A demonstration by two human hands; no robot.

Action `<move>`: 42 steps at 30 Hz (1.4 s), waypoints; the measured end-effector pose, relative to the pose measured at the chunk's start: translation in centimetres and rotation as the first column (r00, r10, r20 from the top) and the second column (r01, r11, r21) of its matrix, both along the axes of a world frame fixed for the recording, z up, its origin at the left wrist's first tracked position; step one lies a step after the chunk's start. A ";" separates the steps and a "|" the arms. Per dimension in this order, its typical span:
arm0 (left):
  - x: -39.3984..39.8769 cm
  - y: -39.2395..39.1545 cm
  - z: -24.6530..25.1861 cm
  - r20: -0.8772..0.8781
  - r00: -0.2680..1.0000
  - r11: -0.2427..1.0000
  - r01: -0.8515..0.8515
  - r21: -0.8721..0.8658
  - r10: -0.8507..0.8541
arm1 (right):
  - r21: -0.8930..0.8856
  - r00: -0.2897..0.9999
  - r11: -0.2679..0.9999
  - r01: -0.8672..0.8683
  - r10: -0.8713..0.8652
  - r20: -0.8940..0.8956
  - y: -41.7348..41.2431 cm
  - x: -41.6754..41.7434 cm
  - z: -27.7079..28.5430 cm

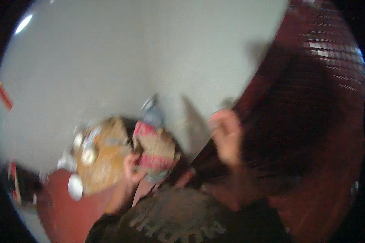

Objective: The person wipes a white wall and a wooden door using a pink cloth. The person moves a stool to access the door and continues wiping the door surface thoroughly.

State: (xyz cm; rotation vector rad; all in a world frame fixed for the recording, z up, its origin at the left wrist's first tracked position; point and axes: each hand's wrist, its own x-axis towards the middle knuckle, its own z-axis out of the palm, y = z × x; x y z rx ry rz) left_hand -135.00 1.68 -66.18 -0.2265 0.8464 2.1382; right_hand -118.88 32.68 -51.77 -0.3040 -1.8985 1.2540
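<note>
The view is blurred. My left hand [132, 168] is at the left side of a cardboard box [158, 148] with red printed bands, its fingers curled. Whether it grips the box cannot be made out. Raised to the right, my right hand [226, 130] has bent fingers close to the edge of a large dark red surface [286, 121], perhaps a curtain. Anything small between those fingers is lost in the blur. Behind the box stands a bluish, clear-looking container or bag [152, 114].
Left of the box, a tan board or tabletop [105, 170] carries several pale round items, one a cream-coloured round thing [88, 156]. A white oval object [75, 186] lies by a red surface [67, 206]. A pale wall [109, 60] rises behind; a red strip [4, 95] hangs on it.
</note>
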 end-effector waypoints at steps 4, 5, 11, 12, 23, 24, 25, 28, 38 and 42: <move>-1.5 6.4 4.6 -0.308 0.836 0.801 0.534 0.268 -0.454 | -0.903 0.825 -0.006 -0.429 0.405 -0.394 -3.9 -0.8 -19.1; -1.8 7.0 4.2 -0.224 0.794 0.739 0.608 0.292 -0.565 | -0.833 0.795 0.088 -0.547 0.365 -0.484 -5.4 0.0 -18.7; -0.5 9.4 4.2 -0.002 0.470 0.468 0.879 0.091 -0.883 | -0.556 0.857 0.674 -0.487 0.248 -0.451 -16.6 5.5 -11.6; 0.2 9.8 5.6 -0.120 0.521 0.531 0.845 -0.069 -0.845 | -0.603 0.841 0.610 -0.514 0.223 -0.492 -17.0 6.4 -12.2; -0.1 10.1 11.8 -0.891 0.074 0.855 0.329 -0.401 -0.447 | -0.142 0.514 0.771 0.621 -0.537 -0.669 -3.9 19.0 11.8; 0.0 9.2 12.0 -0.902 0.052 0.873 0.281 -0.398 -0.428 | 0.085 0.365 0.405 0.910 -0.688 -0.626 -3.8 17.9 16.0; 0.5 9.5 12.1 -0.911 0.020 0.881 0.263 -0.393 -0.413 | 0.291 0.254 0.088 0.953 -0.758 -0.601 -3.2 16.8 19.1; 2.5 11.3 13.1 -0.942 -0.049 0.882 0.338 -0.327 -0.331 | 0.622 -0.019 -0.464 0.630 -0.810 -0.586 1.5 14.1 24.6; 4.5 17.2 18.5 -0.893 -0.446 0.997 0.017 -0.072 -0.056 | 0.665 0.023 -0.676 0.318 -0.695 -0.718 11.0 25.0 40.7; 5.3 21.0 19.8 -0.906 -0.423 0.998 -0.051 0.022 -0.001 | 0.362 -0.351 -0.846 0.391 -0.501 -0.791 8.6 42.6 47.6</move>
